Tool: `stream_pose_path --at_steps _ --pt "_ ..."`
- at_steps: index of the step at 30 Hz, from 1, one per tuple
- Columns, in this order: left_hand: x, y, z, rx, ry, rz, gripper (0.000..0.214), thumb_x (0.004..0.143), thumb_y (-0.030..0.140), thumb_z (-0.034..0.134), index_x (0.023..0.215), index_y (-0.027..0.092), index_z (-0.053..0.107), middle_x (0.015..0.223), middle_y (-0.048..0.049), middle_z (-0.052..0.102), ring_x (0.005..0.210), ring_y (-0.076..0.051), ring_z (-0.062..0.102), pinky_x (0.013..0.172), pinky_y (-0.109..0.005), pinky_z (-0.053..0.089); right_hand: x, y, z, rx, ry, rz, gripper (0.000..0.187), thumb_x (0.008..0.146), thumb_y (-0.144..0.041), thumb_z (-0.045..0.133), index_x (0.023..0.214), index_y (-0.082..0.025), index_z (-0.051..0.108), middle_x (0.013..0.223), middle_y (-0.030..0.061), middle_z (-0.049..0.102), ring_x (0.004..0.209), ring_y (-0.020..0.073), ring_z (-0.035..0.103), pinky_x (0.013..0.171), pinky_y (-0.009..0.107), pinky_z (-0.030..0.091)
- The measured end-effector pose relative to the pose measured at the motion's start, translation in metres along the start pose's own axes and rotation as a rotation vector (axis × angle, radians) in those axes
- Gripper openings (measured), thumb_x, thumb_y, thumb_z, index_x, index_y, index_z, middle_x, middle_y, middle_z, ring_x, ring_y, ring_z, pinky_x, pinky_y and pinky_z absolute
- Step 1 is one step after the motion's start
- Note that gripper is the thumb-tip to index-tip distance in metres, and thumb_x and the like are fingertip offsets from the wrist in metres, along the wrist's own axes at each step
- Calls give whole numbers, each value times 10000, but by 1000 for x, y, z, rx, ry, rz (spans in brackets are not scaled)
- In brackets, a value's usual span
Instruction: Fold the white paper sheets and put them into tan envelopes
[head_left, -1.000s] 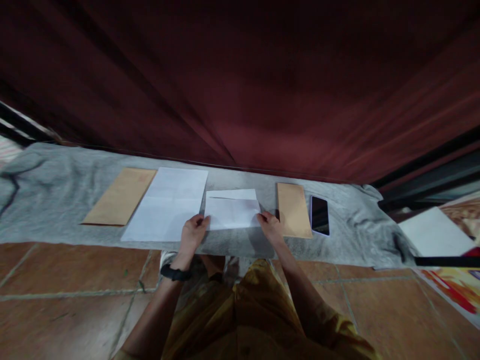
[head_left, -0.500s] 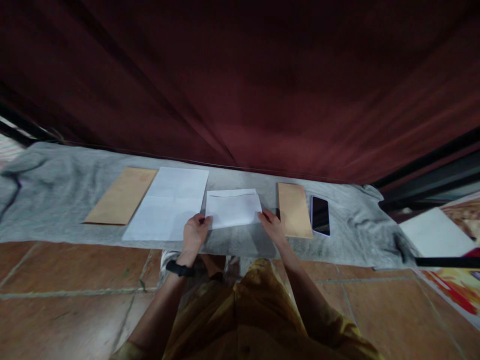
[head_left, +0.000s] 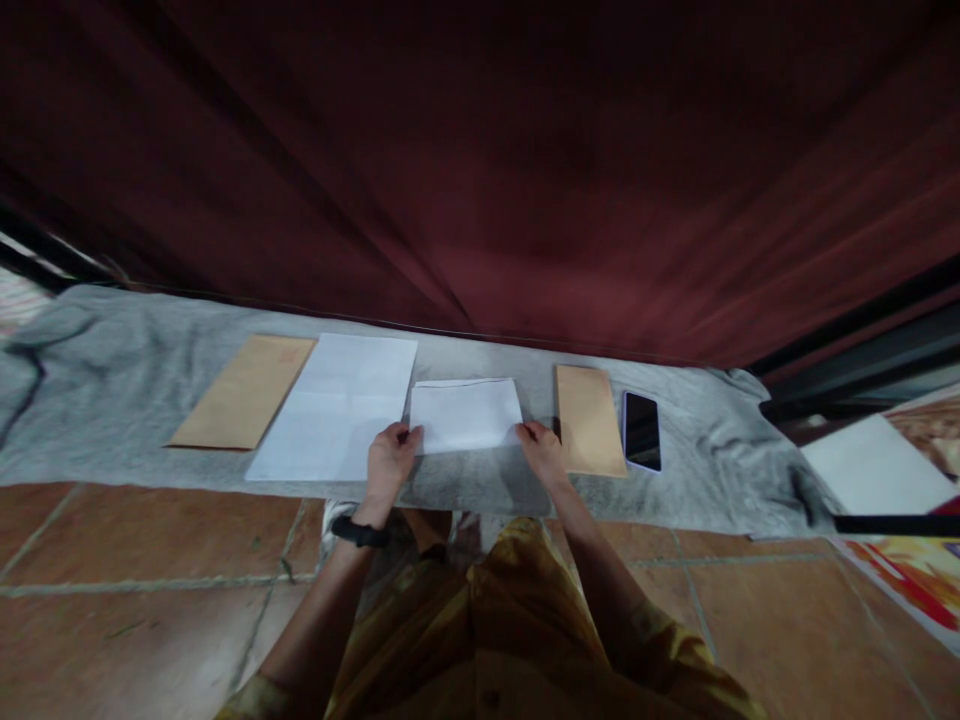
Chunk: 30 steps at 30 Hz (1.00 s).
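A folded sheet of white paper [head_left: 466, 415] lies across the middle of the grey cloth, its fold toward me and its two far edges nearly meeting. My left hand [head_left: 393, 455] pinches its near left corner between thumb and fingers. At the near right corner, my right hand [head_left: 540, 449] grips the paper the same way. Left of it rests a larger flat white sheet [head_left: 337, 410] with a faint crosswise crease. A brown envelope [head_left: 590, 420] lies just right of my right hand.
Another brown envelope [head_left: 244, 392] lies left of the large sheet. A phone [head_left: 642, 431] with a dark screen sits to the right. Grey cloth [head_left: 705, 440] covers the narrow surface. Behind it hangs a dark red curtain [head_left: 480, 200]; tiled floor [head_left: 150, 540] shows in front.
The folded paper's upper layer has shifted slightly away from me, and the gap at the far edge has narrowed to a thin line. Both hands keep nearly the same place.
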<state>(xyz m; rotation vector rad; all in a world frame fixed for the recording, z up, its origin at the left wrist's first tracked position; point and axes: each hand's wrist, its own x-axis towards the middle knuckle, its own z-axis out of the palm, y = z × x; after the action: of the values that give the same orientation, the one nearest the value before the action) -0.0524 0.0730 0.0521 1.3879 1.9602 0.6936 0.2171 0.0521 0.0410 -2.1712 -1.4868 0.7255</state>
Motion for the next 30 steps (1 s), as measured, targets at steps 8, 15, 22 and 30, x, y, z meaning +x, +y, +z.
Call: stream_pose_path --at_steps 8,15,22,30 --pt "-6 -3 -2 -19 -41 55 276 788 476 560 795 214 645 652 -8 652 634 -180 621 610 -266 442 1 -4 0 -104 -14 29 323 1024 -386 467 960 -235 745 887 24 753 808 157 682 676 211 431" --pt "-7 5 -2 230 -9 94 238 856 383 515 799 215 673 781 -60 730 728 -201 664 648 -270 419 0 -5 -1 -186 14 13 294 1024 -361 489 987 -226 747 938 56 765 874 186 704 732 233 451" --pt "-9 1 1 321 -38 58 268 907 376 510 956 205 710 938 -97 774 850 -233 706 681 -275 427 -3 -5 -2 -268 9 5 304 1042 -358 475 1033 -218 744 964 64 774 876 185 714 720 232 443" --pt "-19 4 3 432 -32 41 287 946 385 495 1048 218 705 935 -95 769 846 -245 702 655 -284 404 -7 -5 0 -276 19 -19 290 1050 -337 468 1022 -215 730 989 56 774 868 172 718 715 220 442"
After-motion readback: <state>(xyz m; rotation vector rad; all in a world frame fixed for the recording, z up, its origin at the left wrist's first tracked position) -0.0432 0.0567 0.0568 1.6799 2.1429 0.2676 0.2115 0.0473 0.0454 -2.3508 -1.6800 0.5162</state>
